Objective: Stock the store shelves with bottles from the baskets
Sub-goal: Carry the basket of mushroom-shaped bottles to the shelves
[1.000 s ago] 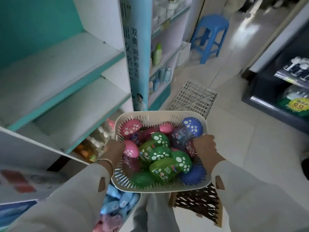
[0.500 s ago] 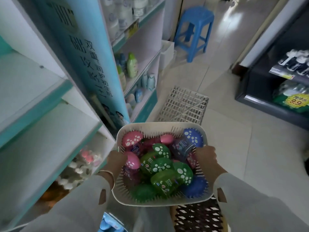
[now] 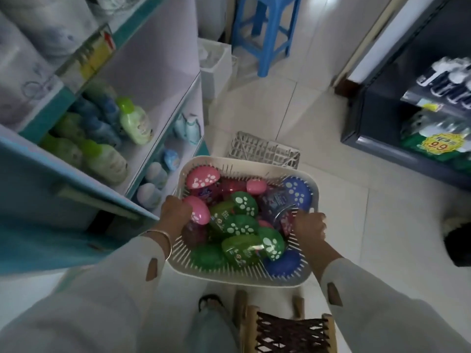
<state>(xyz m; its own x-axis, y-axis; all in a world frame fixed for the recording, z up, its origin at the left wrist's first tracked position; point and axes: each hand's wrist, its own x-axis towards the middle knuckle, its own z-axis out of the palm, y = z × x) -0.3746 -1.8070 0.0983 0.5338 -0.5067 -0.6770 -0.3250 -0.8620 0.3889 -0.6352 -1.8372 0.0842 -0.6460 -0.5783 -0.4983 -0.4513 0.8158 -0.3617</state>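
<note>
I carry a white slotted basket [image 3: 254, 164] above the floor, in front of me. It is full of pink, green and blue bottles with paw-print caps [image 3: 243, 202]. My left hand [image 3: 175, 212] grips the basket's left rim, and my right hand [image 3: 309, 225] grips its right rim. To my left stand the teal-edged store shelves [image 3: 175, 115]. Their middle shelf holds green and blue bottles [image 3: 133, 121], and the lower shelf holds pale blue ones.
An empty white basket [image 3: 265, 150] lies on the tiled floor ahead. A blue stool [image 3: 265, 29] stands farther back, beside a white bin [image 3: 214, 62]. A dark display case with goods [image 3: 418, 118] is at the right. A woven wooden stool [image 3: 290, 332] stands near my foot.
My view has moved forward and right along the shelves. The empty left shelves have dropped out of view and the stocked bay has come close. Both hands keep their hold on the basket.
</note>
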